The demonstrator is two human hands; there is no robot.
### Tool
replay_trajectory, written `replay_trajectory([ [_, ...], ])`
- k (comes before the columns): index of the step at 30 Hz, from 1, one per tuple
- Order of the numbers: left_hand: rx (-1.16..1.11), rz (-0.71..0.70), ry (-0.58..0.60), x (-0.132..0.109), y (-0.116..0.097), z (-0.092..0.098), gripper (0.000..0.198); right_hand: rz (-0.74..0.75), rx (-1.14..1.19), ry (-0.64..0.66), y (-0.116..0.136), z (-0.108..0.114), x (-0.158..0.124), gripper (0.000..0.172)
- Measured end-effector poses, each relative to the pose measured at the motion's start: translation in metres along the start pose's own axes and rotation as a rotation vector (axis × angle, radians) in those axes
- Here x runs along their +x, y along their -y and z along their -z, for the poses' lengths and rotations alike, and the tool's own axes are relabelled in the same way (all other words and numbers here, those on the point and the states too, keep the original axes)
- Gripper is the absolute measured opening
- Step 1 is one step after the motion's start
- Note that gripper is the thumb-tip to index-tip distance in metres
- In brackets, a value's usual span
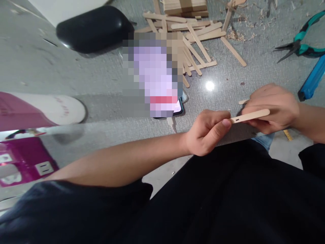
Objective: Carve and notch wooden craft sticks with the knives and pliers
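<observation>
My left hand (207, 130) is closed, pinching one end of a flat wooden craft stick (250, 116) with a small dark slot near that end. My right hand (273, 107) is curled round the stick's other end, and a second stick tip (243, 101) pokes out behind its fingers. Both hands hover over my lap in dark trousers, just above the grey floor.
A pile of wooden sticks (193, 44) and a stacked bundle (185, 7) lie ahead. A phone (175, 107) with a cable lies on the floor, teal pliers (302, 45) and a blue tool (312, 83) to the right, a black case (93, 28) and pink box (22, 159) to the left.
</observation>
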State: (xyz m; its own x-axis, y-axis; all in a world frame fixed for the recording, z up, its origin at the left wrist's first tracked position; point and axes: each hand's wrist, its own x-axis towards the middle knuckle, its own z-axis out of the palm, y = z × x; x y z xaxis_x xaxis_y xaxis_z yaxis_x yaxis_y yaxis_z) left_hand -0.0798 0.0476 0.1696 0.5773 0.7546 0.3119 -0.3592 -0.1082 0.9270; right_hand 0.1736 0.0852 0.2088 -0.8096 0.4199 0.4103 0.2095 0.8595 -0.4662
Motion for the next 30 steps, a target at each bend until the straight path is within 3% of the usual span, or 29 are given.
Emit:
replay_trajectory([
  [4,-0.010,0.015,0.004,-0.002,0.002,0.001,0.054,-0.029,0.246,0.058,0.003,-0.001,0.005,0.014],
  [10,-0.072,0.043,0.043,-0.005,0.005,0.003,0.055,-0.065,0.418,0.049,0.003,0.000,0.008,0.020],
  [20,-0.076,0.052,0.071,-0.004,0.004,0.003,0.054,-0.119,0.512,0.139,0.000,0.002,0.005,0.027],
  [22,-0.047,0.031,0.023,-0.004,0.005,0.001,0.053,-0.124,0.446,0.084,0.001,0.001,0.005,0.021],
  [25,0.017,-0.007,-0.154,-0.004,0.006,-0.004,0.055,-0.116,0.189,-0.003,0.001,0.001,0.006,0.014],
  [28,0.138,-0.033,-0.337,-0.002,0.006,-0.006,0.054,-0.161,0.013,-0.034,0.003,0.004,0.007,0.021],
  [30,0.234,-0.030,-0.380,-0.001,0.004,-0.006,0.051,-0.198,-0.035,-0.051,0.007,0.004,0.008,0.023],
])
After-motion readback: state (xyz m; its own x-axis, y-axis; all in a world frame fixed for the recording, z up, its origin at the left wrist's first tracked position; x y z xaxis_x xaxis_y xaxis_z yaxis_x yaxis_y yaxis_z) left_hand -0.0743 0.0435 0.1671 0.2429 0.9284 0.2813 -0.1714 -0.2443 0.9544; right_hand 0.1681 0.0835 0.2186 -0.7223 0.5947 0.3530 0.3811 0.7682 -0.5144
